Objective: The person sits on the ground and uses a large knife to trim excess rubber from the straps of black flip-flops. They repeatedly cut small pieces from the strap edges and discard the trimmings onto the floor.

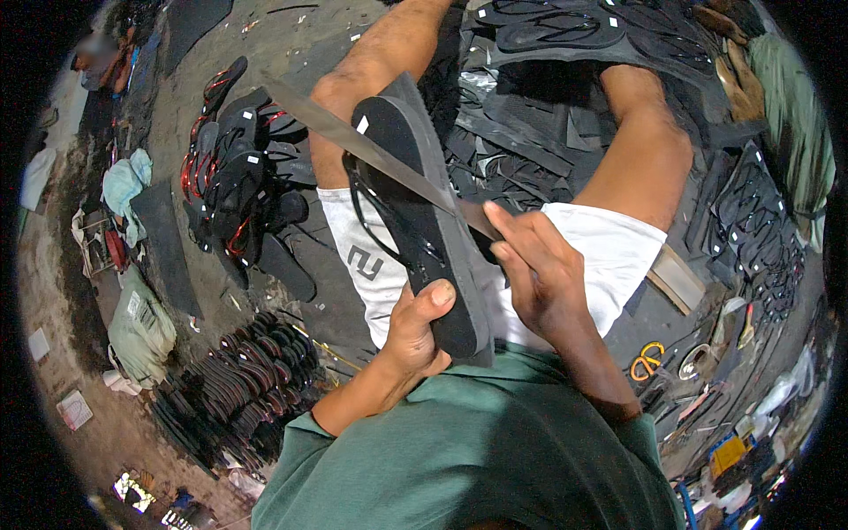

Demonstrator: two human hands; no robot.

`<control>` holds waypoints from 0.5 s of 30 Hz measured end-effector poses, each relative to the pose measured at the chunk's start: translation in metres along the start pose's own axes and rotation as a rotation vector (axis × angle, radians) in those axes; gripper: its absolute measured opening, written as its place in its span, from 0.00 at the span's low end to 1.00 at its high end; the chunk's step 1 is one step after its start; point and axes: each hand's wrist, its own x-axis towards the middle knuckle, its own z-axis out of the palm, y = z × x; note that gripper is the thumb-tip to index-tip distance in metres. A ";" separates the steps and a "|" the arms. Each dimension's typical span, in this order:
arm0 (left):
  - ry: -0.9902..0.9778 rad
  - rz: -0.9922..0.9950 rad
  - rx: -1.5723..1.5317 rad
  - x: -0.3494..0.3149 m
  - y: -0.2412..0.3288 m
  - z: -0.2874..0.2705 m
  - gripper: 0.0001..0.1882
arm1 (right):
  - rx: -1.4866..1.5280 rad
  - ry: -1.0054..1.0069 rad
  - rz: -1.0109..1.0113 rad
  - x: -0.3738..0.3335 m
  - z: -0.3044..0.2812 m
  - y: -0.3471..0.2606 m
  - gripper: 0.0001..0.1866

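Left of me, on the dusty floor [66, 358], slumps a pale green sack [141, 327], contents hidden. Above my lap, my left hand [420, 327] grips a black flip-flop [413, 212] by its heel; my right hand [543, 265], fingers curled, holds a long blade [375, 155] across it.

Head view: a wide fisheye camera, worn at the left of the person's head, faces steeply downward. The dark-green cloth shirt [424, 450] fills the near edge; the bare left hand [417, 329] and bare right hand [545, 269] lie close below the lens, around mid-view; the grey, littered floor [269, 44] spreads farther off at left, right and far, bowed by the lens.
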 end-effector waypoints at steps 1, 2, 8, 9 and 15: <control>-0.002 0.010 -0.013 0.000 0.000 0.001 0.30 | -0.030 0.012 -0.024 0.008 0.004 0.000 0.23; -0.007 0.018 -0.026 0.001 0.000 0.002 0.31 | -0.051 0.038 -0.038 0.015 0.007 0.000 0.24; 0.067 0.070 0.088 -0.001 0.003 0.010 0.26 | -0.034 0.064 -0.051 0.043 0.015 -0.008 0.22; 0.074 0.068 0.090 -0.001 0.003 0.009 0.27 | -0.037 0.072 -0.053 0.048 0.014 -0.008 0.21; 0.138 0.075 0.156 -0.003 0.000 -0.003 0.26 | -0.099 0.073 -0.017 0.092 0.020 0.000 0.17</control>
